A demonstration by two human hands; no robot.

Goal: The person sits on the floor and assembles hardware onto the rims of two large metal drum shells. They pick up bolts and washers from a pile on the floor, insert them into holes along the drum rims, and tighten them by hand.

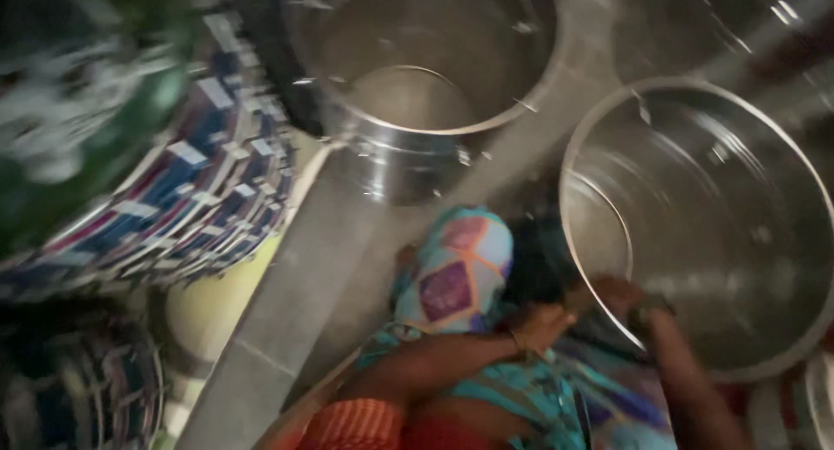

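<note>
The view is blurred and dim. A large steel pot (782, 181) stands at the right with its mouth open. My right hand (621, 295), a band at its wrist, grips the pot's near left rim. My left hand (543, 326), wearing a thin bangle, lies just left of it, fingers curled against something dark (534, 254) beside the pot; whether it holds that thing is unclear. A patterned cloth (456, 272) in teal, purple and orange bulges just above my left forearm.
A second steel pot (426, 68) stands at the top centre. Striped woven baskets (208, 189) are stacked at the left, another basket (78, 380) at the bottom left. A grey concrete strip (295, 285) runs diagonally between baskets and pots. A green blur (104, 76) fills the top left.
</note>
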